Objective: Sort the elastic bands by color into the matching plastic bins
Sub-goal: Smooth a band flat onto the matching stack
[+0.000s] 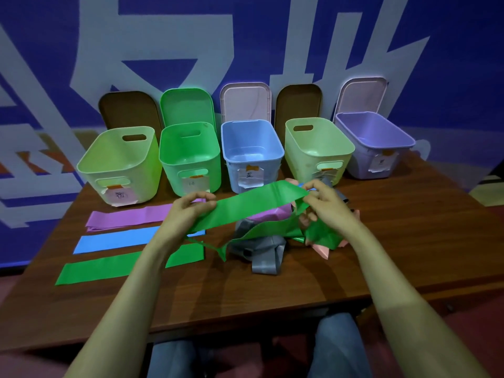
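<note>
A green elastic band (253, 204) is stretched between my two hands above the table. My left hand (191, 211) pinches its left end and my right hand (324, 203) pinches its right end. Beneath it lies a tangled pile of grey (261, 249), green, purple and pink bands. Three bands lie flat at the left: purple (128, 218), blue (114, 240), green (109, 270). Behind stand open bins: light green (120, 165), green (191, 156), blue (252, 154), pale yellow-green (316, 148), purple (373, 143).
Bin lids lean against the blue wall behind the bins. Each bin front carries a taped paper label. The brown wooden table (245, 293) has its front edge near my knees, and the right side of the tabletop holds nothing but bare wood.
</note>
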{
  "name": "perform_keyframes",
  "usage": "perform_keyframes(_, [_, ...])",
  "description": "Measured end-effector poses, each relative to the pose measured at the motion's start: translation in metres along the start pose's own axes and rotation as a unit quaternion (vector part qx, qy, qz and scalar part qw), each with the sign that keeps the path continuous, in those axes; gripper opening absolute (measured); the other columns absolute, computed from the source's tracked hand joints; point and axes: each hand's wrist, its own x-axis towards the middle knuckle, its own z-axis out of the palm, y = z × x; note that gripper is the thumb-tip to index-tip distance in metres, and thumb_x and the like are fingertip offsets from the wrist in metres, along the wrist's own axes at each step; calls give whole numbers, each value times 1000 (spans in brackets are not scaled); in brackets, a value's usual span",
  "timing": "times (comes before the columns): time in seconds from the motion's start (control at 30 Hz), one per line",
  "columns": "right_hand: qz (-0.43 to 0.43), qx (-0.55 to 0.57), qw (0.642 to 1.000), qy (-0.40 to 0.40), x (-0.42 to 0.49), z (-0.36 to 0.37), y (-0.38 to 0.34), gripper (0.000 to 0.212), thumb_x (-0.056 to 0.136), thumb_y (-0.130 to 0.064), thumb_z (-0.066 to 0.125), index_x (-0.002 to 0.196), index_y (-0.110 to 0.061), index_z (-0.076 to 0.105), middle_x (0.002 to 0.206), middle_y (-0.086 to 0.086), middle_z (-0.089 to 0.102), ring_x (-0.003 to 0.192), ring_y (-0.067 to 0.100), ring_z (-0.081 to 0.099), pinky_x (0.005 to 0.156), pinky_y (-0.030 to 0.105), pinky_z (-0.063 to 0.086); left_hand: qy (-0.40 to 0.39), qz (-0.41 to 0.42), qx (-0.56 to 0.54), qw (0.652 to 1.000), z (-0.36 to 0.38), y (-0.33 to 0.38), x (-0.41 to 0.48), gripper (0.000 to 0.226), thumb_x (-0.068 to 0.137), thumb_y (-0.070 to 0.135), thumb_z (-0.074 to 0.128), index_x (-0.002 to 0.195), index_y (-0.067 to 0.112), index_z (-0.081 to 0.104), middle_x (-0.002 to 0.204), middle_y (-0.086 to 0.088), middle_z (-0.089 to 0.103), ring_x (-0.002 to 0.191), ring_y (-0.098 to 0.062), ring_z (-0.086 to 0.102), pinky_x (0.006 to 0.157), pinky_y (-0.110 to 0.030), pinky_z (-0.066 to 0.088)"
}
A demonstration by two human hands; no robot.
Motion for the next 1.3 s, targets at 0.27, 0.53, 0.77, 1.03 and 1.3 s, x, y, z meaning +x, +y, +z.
perform_keyframes(0.27, [14, -172, 985, 28, -5, 5, 26, 13, 89, -10, 50, 86, -22, 54, 87, 11, 62, 80, 31, 59, 73, 36, 47, -78, -78, -64, 992, -3, -11, -4, 20, 84, 6, 63, 98, 19, 69, 90, 0, 70, 77, -12, 66, 64, -22, 53])
perform_keyframes(0.53, [39, -352, 920, -168, -17, 24, 31, 36, 81, -20, 61, 115, -26, 53, 112, -1, 31, 110, 14, 29, 100, 33, 34, -73, -50, 53, 995, 7, -29, -10, 12, 86, 10, 63, 94, 20, 65, 84, -1, 64, 78, -13, 58, 72, -24, 43])
perform_keyframes(0.77, [13, -518, 854, -46, -15, 71, 25, 30, 91, -24, 43, 116, -16, 58, 125, 9, 42, 122, 29, 30, 103, 41, 26, -82, -52, 271, 958, 21, -57, -16, 23, 87, 19, 66, 107, 20, 56, 85, 2, 59, 80, -14, 58, 67, -24, 48])
perform_keyframes(1.03, [-11, -496, 868, 11, -31, 84, 39, 29, 91, -33, 49, 108, -12, 58, 120, 11, 48, 117, 28, 38, 94, 38, 36, -69, -63, 253, 963, 22, -84, -29, 10, 96, 18, 51, 104, 13, 55, 80, 5, 65, 79, -12, 61, 79, -31, 49])
perform_keyframes(1.3, [2, -359, 933, 3, -36, 92, 62, 7, 87, -19, 60, 86, -13, 57, 94, 5, 58, 90, 25, 57, 72, 31, 44, 12, 15, 343, 939, 31, -77, -25, 34, 72, 51, 72, 64, 18, 65, 80, -1, 58, 82, -15, 53, 66, -28, 43])
